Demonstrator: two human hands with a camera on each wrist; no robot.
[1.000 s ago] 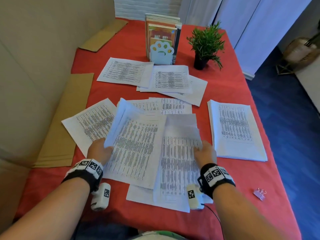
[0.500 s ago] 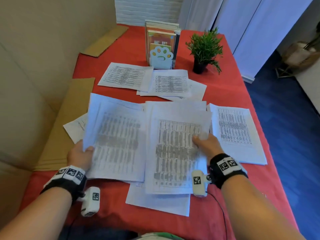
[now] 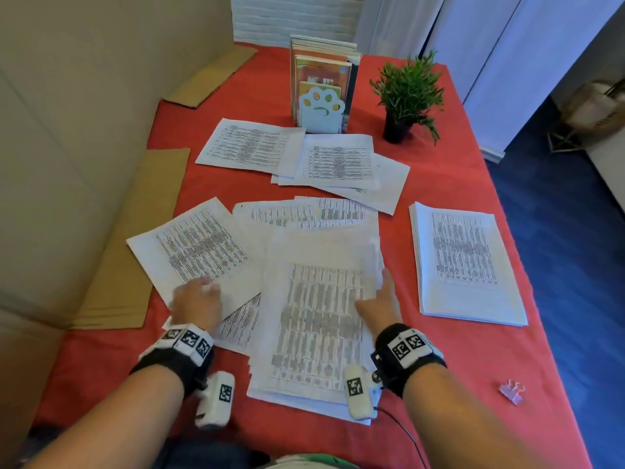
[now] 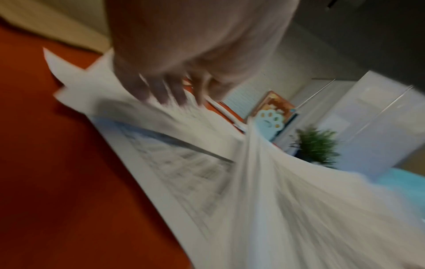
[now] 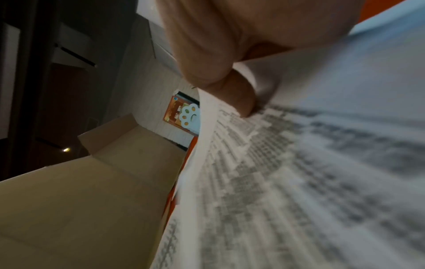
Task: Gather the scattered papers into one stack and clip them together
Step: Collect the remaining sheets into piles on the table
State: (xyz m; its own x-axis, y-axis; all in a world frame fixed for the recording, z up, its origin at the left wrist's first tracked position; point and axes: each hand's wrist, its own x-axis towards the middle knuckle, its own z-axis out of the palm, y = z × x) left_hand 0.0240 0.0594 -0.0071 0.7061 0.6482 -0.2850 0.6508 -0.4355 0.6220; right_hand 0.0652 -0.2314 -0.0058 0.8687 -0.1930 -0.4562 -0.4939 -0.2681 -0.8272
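A bundle of printed papers point(image 3: 318, 316) lies near the table's front, on top of more sheets. My right hand point(image 3: 378, 302) grips its right edge, thumb point(image 5: 241, 98) on top of the bundle point(image 5: 299, 163). My left hand point(image 3: 198, 302) rests on a tilted sheet point(image 3: 203, 245) to the left, and its blurred fingertips point(image 4: 165, 94) touch that sheet point(image 4: 184, 163). A neat stack point(image 3: 463, 262) lies to the right. Further sheets point(image 3: 338, 160) lie at the back. A pink binder clip point(image 3: 512, 391) sits at the front right.
A paw-shaped bookend with books point(image 3: 321, 110) and a small potted plant point(image 3: 409, 93) stand at the back of the red table point(image 3: 446, 184). Cardboard flaps point(image 3: 135, 238) lie along the left side. The table's right edge drops to a blue floor.
The two lifted sets of sheets have come together into one bundle, lowered under my right hand. My left hand let go of its set and moved onto the left sheet.
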